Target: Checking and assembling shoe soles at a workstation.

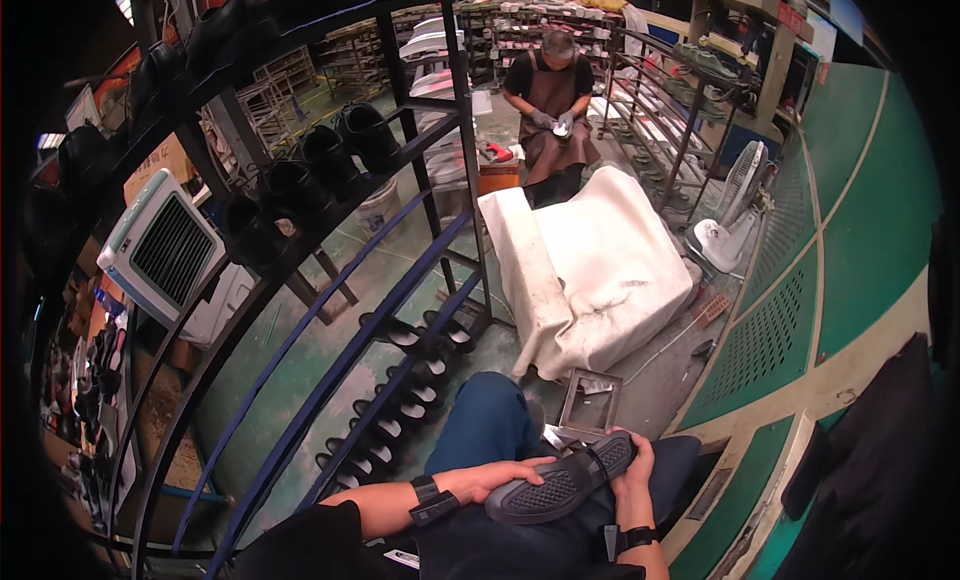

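Observation:
Across my lap lies a dark grey shoe (pixel 556 488), its patterned sole facing up. My left hand (pixel 503 475) is closed around the broader near end, with the thumb along the upper edge. At the narrower far end, my right hand (pixel 634 472) grips the shoe from the side, fingers wrapped at its edge. The shoe's upper is mostly hidden beneath the sole. Just beyond it, a small square metal frame (pixel 566 410) stands near my knees.
A metal rack (pixel 330 280) with black shoes (pixel 368 135) fills the left. Ahead stands a block under a cream cloth (pixel 600 260); behind it sits a co-worker (pixel 552 110) in gloves. A white fan (pixel 735 200) and green machine panels (pixel 770 330) line the right.

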A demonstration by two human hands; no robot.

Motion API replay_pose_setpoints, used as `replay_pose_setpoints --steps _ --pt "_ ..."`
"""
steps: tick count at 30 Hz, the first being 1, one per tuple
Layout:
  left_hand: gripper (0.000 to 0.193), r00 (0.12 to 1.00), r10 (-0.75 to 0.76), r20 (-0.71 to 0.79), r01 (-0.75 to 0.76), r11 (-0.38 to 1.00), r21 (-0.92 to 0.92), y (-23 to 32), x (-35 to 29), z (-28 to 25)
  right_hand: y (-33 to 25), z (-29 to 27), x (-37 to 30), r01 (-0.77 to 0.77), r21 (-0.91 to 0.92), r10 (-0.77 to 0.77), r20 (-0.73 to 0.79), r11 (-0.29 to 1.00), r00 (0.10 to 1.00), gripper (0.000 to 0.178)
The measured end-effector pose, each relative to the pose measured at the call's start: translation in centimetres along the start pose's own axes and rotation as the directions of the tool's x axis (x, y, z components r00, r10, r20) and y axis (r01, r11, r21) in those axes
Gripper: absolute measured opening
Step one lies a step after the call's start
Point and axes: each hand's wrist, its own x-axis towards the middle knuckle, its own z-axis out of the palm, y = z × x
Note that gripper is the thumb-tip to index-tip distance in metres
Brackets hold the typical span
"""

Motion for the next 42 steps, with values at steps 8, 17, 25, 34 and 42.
replay_pose_setpoints --steps 8,17,25,34,42 --pt "0.076 0.997 0.025 -0.067 -0.022 0.999 0.044 -0.1 0.2 -0.3 0.3 0.4 0.5 0.042 -0.106 -0.051 -0.085 0.994 0.995 0.036" --pt "0.074 0.993 -0.028 -0.111 0.041 0.993 0.113 0.6 0.2 0.1 0.4 -0.7 1.2 0.021 -0.054 -0.023 -0.040 0.998 0.999 0.035" --pt "0.075 0.984 0.115 -0.136 -0.049 0.909 0.413 2.6 -0.2 1.5 -0.6 1.2 0.7 0.074 0.036 -0.076 0.072 0.997 0.994 0.034" --pt "0.071 0.993 0.082 -0.091 -0.016 0.826 0.564 2.2 -0.1 0.0 0.1 0.1 -0.1 0.159 0.032 -0.158 -0.037 0.987 0.987 0.030" --pt "0.069 0.995 0.022 -0.096 0.024 0.890 0.455 2.6 0.2 -0.8 0.8 -0.2 -0.3 0.160 -0.023 -0.161 -0.153 0.987 0.975 0.030"
